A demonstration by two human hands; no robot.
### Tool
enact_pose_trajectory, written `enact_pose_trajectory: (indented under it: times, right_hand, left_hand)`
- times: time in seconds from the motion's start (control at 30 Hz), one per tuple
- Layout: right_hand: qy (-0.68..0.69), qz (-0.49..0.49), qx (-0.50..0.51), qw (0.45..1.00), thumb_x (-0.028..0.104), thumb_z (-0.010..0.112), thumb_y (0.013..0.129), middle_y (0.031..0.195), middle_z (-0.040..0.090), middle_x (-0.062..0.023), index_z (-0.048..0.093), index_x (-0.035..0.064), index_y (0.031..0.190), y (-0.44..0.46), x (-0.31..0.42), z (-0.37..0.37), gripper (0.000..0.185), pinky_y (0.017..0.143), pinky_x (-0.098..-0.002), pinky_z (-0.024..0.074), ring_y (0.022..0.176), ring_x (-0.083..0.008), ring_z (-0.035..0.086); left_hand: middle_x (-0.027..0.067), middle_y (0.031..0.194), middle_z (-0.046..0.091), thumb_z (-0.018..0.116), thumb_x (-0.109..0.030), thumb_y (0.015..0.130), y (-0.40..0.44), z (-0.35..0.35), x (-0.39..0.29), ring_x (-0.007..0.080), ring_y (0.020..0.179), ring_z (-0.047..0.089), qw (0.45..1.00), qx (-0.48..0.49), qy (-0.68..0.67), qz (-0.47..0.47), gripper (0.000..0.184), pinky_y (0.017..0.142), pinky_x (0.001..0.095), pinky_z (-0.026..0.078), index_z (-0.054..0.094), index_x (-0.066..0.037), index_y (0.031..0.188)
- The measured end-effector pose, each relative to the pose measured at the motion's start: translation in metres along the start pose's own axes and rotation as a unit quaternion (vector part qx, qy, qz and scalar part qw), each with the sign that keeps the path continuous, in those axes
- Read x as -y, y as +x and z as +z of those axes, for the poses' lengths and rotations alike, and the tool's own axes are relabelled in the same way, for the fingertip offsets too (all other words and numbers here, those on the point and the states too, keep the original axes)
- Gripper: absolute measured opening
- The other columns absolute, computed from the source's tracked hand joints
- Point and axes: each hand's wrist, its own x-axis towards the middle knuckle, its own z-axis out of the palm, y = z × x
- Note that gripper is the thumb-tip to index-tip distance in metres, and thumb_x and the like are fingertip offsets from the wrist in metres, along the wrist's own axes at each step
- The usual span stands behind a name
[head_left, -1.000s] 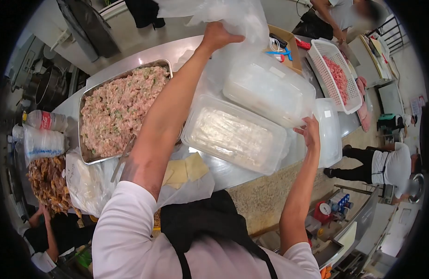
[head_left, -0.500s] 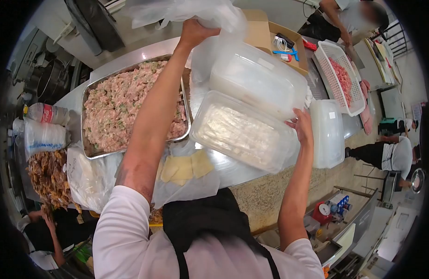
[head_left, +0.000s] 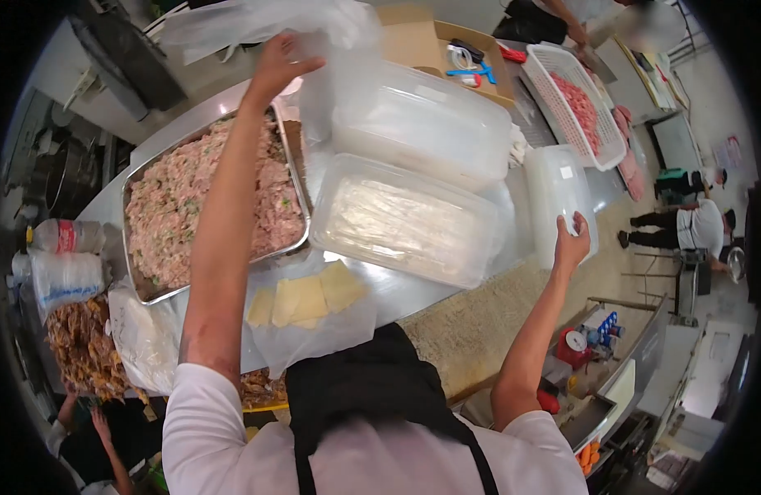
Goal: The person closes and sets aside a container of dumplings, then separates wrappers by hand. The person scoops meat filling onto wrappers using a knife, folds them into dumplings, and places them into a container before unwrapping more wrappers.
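My left hand [head_left: 283, 70] is raised beyond the metal tray, fingers partly blurred in a thin clear plastic sheet [head_left: 232, 29] that it appears to grip. My right hand [head_left: 572, 241] closes on the near edge of a translucent plastic container [head_left: 560, 186] with a white sticker. Between my hands stands a translucent tub [head_left: 405, 219], something pale under film inside it. Behind that is a second translucent tub [head_left: 426, 120]. Below my left forearm, the metal tray [head_left: 306, 235] holds ground meat mixed with green bits [head_left: 170, 210]. Yellowish flat squares [head_left: 302, 299] lie on plastic nearby.
A cardboard box [head_left: 409, 37] with small tools stands at the back. Beyond it is a white basket [head_left: 607, 157] of pink meat pieces. At left are a bottle [head_left: 67, 237], bagged cups [head_left: 63, 276] and browned meat [head_left: 79, 342]. Other people are at left, back right and far right.
My right hand has left the front tub's side and moved right onto the stickered container. My left hand has shifted left along with the plastic sheet. The whole view has swung slightly.
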Motion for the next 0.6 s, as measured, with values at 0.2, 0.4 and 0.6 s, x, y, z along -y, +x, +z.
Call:
enact_pose_trajectory:
  times: [0.2, 0.4, 0.6]
  right_hand:
    - [-0.338, 0.049, -0.108, 0.934, 0.036, 0.084, 0.074, 0.133, 0.055, -0.0272, 0.056, 0.0103, 0.137, 0.042, -0.094, -0.036, 0.073, 0.106, -0.0497, 0.0415, 0.119, -0.0428, 0.056]
    - [0.083, 0.271, 0.016, 0.959, 0.027, 0.075, 0.087, 0.148, 0.044, -0.02, 0.031, 0.0224, 0.152, 0.075, -0.203, -0.053, 0.078, 0.091, -0.0673, 0.0461, 0.12, -0.0461, 0.055]
    - [0.244, 0.349, 0.056, 0.903, 0.017, 0.068, 0.092, 0.154, 0.035, -0.02, 0.018, 0.0281, 0.155, 0.038, -0.145, -0.063, 0.081, 0.088, -0.076, 0.0441, 0.127, -0.0493, 0.048]
  left_hand:
    - [0.0261, 0.141, 0.049, 0.086, -0.012, 0.075, -0.04, -0.023, 0.01, 0.0336, 0.131, 0.051, 0.99, -0.086, -0.078, -0.079, 0.08, 0.105, 0.0408, 0.047, 0.042, 0.007, 0.139]
    - [0.0205, 0.135, 0.054, 0.077, -0.004, 0.081, -0.128, -0.031, -0.035, 0.0283, 0.126, 0.055, 0.988, -0.086, -0.087, -0.093, 0.076, 0.102, 0.0385, 0.049, 0.041, -0.005, 0.148]
    - [0.0139, 0.13, 0.057, 0.074, -0.002, 0.082, -0.198, -0.02, -0.055, 0.0227, 0.118, 0.058, 0.986, -0.043, -0.1, -0.128, 0.07, 0.099, 0.0348, 0.049, 0.045, -0.005, 0.146]
